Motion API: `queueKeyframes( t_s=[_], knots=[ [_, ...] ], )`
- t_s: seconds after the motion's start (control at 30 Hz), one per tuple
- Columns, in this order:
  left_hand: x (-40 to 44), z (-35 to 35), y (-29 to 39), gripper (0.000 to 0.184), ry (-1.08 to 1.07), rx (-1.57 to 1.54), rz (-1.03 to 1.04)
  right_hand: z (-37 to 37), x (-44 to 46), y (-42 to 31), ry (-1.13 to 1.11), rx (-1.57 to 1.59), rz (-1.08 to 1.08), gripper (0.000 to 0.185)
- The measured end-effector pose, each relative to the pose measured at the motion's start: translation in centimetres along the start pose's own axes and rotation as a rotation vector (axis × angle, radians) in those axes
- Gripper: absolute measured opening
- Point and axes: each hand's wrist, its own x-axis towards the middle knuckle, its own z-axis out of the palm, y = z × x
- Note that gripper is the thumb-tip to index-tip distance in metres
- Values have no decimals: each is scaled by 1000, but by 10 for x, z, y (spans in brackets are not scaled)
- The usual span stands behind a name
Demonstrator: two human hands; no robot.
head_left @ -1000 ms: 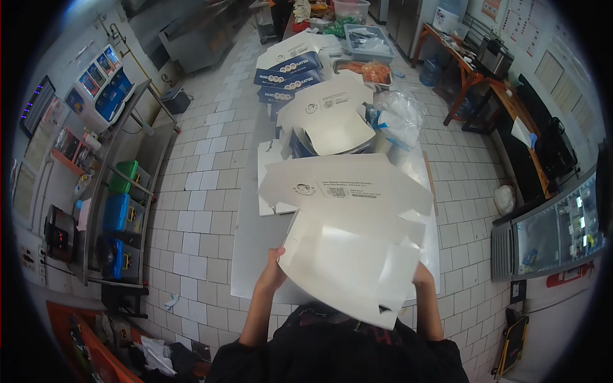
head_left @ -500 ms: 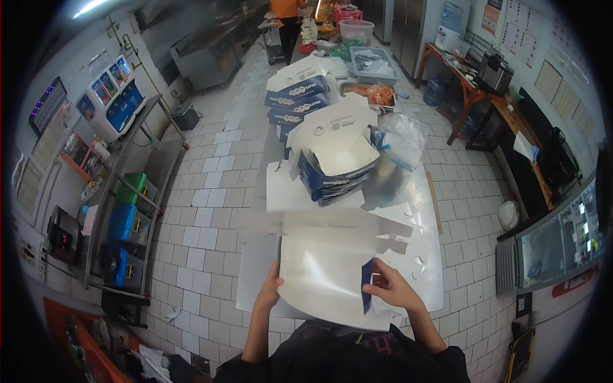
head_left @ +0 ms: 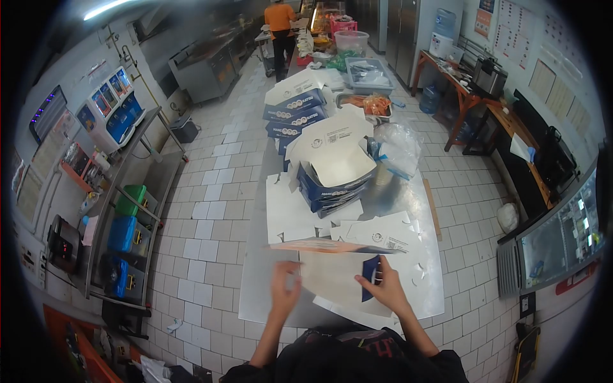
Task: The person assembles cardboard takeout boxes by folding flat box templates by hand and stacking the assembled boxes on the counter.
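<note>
A partly folded cardboard food box (head_left: pixel 332 273), white inside, lies in front of me at the near end of the metal table. Its far panel stands raised and shows an orange-tinted strip. My right hand (head_left: pixel 388 287) is closed on the box's dark blue side flap (head_left: pixel 368 288), thumb on the near face. Beside the box's left edge is my left hand (head_left: pixel 285 287), smeared by motion, so its grip is unclear. Flat white box blanks (head_left: pixel 389 233) lie under and behind the box.
Folded blue-and-white boxes stand in a near stack (head_left: pixel 332 185) and a farther stack (head_left: pixel 294 115). Right of them are plastic bags (head_left: pixel 397 150), a tray of orange food (head_left: pixel 373 104) and a clear tub (head_left: pixel 370 75). A person in orange (head_left: pixel 280 25) stands at the far end.
The left hand has come off the box's left edge and moved up and inward. The box's far panel has shifted lower and now shows an orange strip. The right hand stays at the blue flap.
</note>
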Motion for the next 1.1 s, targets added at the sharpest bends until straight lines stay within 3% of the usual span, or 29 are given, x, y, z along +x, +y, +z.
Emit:
queueKeyframes(
  t_s=[0.03, 0.1, 0.13, 0.2, 0.23, 0.27, 0.3, 0.37, 0.4, 0.43, 0.5, 0.57, 0.67, 0.7, 0.73, 0.8, 0.87, 0.9, 1.0, 1.1],
  knots=[
    [0, 12, 7, 39, -98, -58, 6, 7, 0, -6, 3, -1, -4, 68],
    [-4, 46, 40, 30, -177, -233, -106, 19, -5, -20, -76, -207, -273, 65],
    [-5, 56, 39, 30, -175, -232, -102, 16, -8, -24, -75, -208, -277, 65],
    [-4, 64, 37, 30, 32, -326, -266, 5, -11, -35, -334, -247, -466, 84],
    [3, 59, 41, 30, 24, -324, -259, -1, -11, -38, -462, -267, -557, 94],
    [12, 52, 45, 29, 141, -614, -387, -12, -6, -35, -604, -203, -542, 102],
    [24, 43, 58, 28, 265, -903, -514, -17, -7, -44, -603, -206, -543, 102],
    [42, 32, 82, 27, 318, -962, -550, -23, -16, -64, -627, -159, -666, 97],
    [50, 28, 94, 28, 392, -968, -633, -15, -19, -68, -492, -194, -689, 97],
    [56, 27, 101, 29, 467, -974, -721, -9, -15, -68, -499, -193, -682, 97],
    [61, 22, 101, 33, 348, -1071, -569, -4, 1, -68, -101, -560, -1046, 96],
    [68, 20, 103, 35, 329, -1132, -521, -8, 5, -81, -83, -505, -1093, 94],
    [79, 17, 113, 43, 370, -1230, -398, 1, 13, -96, 96, -167, -1406, 76],
    [76, 24, 96, 43, 368, -1238, -384, 4, 6, -99, 114, -188, -1282, 67],
    [77, 28, 87, 45, 416, -969, -315, 6, 1, -107, 182, -318, -1306, 62],
    [78, 26, 104, 48, 418, -1148, -359, 9, -1, -112, 260, -456, -1336, 58],
    [82, 23, 110, 49, 455, -1153, -327, 13, 1, -105, 204, -409, -1045, 53],
    [83, 21, 112, 50, 496, -1154, -311, 11, 2, -103, 206, -414, -1052, 53],
    [84, -1, 110, 42, 457, -1160, -342, 8, 4, -98, -134, -427, -1212, 52],
    [85, -5, 106, 34, 403, -1185, -410, 13, -1, -91, -68, -395, -1145, 52]
  ],
)
